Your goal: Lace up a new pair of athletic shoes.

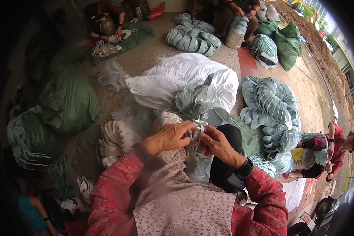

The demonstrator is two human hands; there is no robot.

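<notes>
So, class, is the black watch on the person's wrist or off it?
On: the black watch sits across the wrist, between the right hand and the red sleeve.

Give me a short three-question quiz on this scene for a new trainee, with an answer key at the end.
1. True or false: the left hand and the right hand are close together at the grey-green shoe upper.
2. Multiple choice: where is the dark watch worn? A) On the left wrist. B) On the right wrist. C) Above the right elbow.
3. Fill in the blank: the large sack lying just beyond the hands is ____ in colour.

Key:
1. True.
2. B.
3. White.
</notes>
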